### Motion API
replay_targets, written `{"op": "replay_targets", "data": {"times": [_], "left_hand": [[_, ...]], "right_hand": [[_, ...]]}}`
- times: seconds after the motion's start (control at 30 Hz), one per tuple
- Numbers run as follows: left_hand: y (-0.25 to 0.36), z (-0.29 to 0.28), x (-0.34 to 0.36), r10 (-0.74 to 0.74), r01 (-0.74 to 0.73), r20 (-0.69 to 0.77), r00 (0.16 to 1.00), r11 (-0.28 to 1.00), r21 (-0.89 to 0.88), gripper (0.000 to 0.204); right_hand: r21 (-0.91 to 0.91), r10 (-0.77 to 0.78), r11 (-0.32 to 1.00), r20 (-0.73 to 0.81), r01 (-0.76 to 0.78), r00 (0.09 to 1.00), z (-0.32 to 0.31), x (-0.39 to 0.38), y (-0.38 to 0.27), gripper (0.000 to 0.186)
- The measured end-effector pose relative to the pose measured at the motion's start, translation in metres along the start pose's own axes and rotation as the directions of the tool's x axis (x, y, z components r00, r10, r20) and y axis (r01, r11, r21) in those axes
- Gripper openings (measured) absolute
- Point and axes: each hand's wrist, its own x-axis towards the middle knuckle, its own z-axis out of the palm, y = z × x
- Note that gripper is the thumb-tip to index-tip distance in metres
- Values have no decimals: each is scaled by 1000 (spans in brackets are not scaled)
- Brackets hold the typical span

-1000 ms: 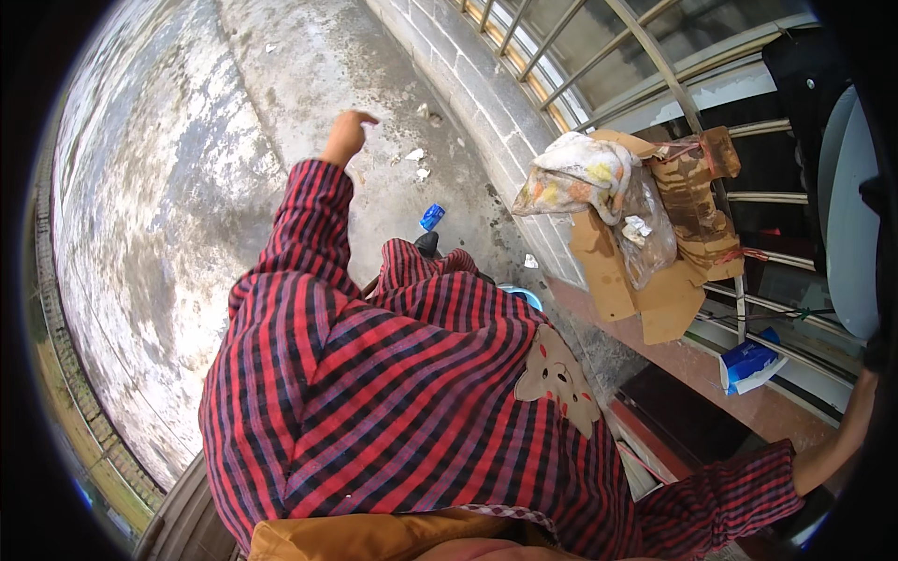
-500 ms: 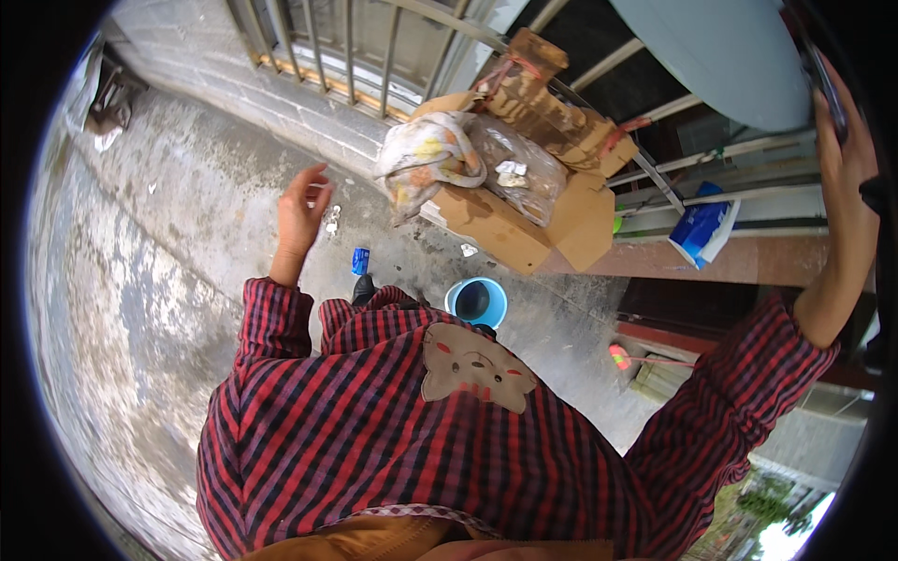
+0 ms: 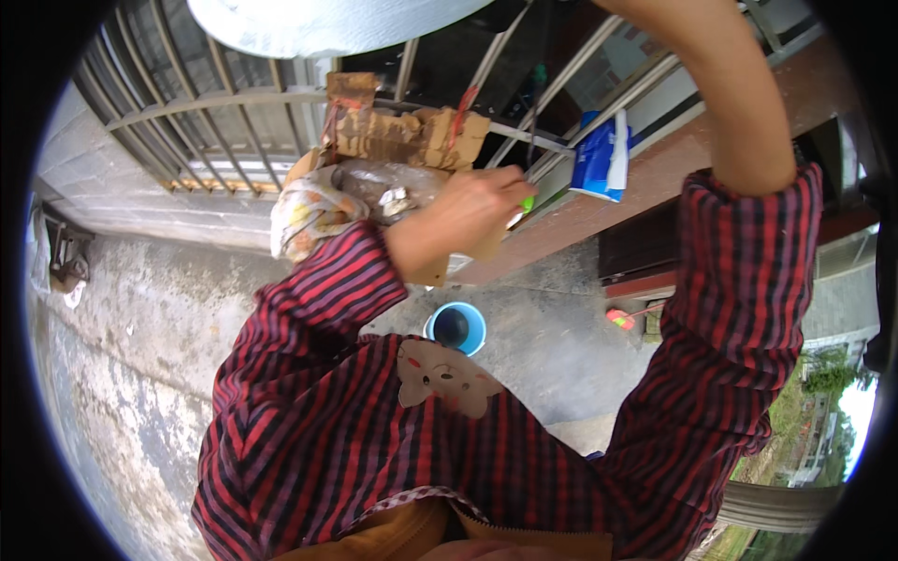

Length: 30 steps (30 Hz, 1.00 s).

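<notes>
My left hand (image 3: pixel 468 210) reaches across in front of the cardboard box, its fingers curled at a small green and white object (image 3: pixel 528 206) beside the window ledge. What kind of object it is cannot be made out. My right forearm (image 3: pixel 744 103) is raised, and the hand lies beyond the top edge. A large pale round sheet-like thing (image 3: pixel 337 26) with a curved rim hangs across the top, cut off by the frame. Below my left hand, the stained cardboard box (image 3: pixel 402 133) holds clear plastic (image 3: pixel 369 178) and crumpled white paper (image 3: pixel 397 202).
A patterned cloth (image 3: pixel 309 210) drapes over the box's left side. Metal window bars (image 3: pixel 220 98) run behind it. A blue and white packet (image 3: pixel 599 159) leans at the ledge. On the concrete floor stand a light-blue bucket (image 3: pixel 480 327) and a pink-headed brush (image 3: pixel 619 319).
My left hand has swung right and up from above the floor to the green object. The right hand has risen out of view. The pale round thing now appears farther left.
</notes>
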Motion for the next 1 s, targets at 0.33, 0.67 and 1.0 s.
{"op": "replay_targets", "data": {"times": [0.33, 0.67, 1.0], "left_hand": [[-44, 70, 188, 220, -240, 103, 970, 931, 277, 31], [-69, 43, 215, 54, -110, 166, 985, 931, 347, 27], [-77, 30, 206, 49, -103, 162, 985, 934, 343, 22]], "right_hand": [[-29, 305, 949, 324, -313, 896, 25, 23, 16, 40], [-205, 221, 964, 275, -168, 936, 63, 37, 25, 27], [-177, 244, 964, 292, -198, 925, 51, 30, 21, 24]]}}
